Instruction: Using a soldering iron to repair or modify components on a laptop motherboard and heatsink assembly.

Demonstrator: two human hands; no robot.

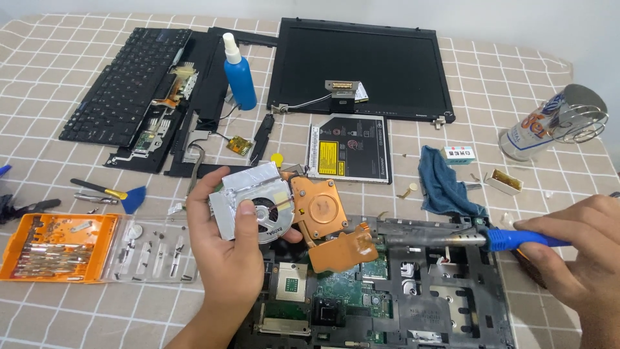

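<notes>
Near the middle of the head view, your left hand [223, 239] is clamped on one cooling fan assembly [258, 203], thumb across its silver foil face, so part of the fan opening is hidden. Two copper plates [323, 207] hang off its right side, just above the open laptop base [413, 284], whose near edge is cut off by the frame. At the right, your right hand [575, 249] is closed around the blue handle of one soldering iron [471, 240]; its metal barrel points left toward the lower copper plate, and you cannot tell whether the tip touches it. Your wrist runs out of view. Farther away lie one keyboard [126, 81], one blue bottle [237, 74], one screen panel [361, 68] and one optical drive [352, 148]. At the left sits one orange bit case [58, 247], its small parts too tiny to count.
</notes>
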